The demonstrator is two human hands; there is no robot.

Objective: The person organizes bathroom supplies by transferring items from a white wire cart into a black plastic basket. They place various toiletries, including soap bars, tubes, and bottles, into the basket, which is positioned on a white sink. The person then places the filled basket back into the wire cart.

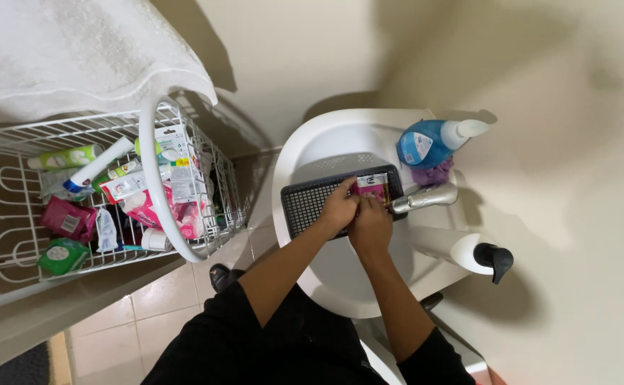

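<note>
A black perforated plastic basket rests across the white washbasin. Both my hands meet over its right half. My left hand and my right hand together grip a small pink packet just above the basket. The fingers hide the packet's lower part.
A blue bottle with a white pump and a purple sponge sit on the basin's rim by the chrome tap. A white bottle with a black cap stands to the right. At left, a white wire rack holds tubes and packets under a white towel.
</note>
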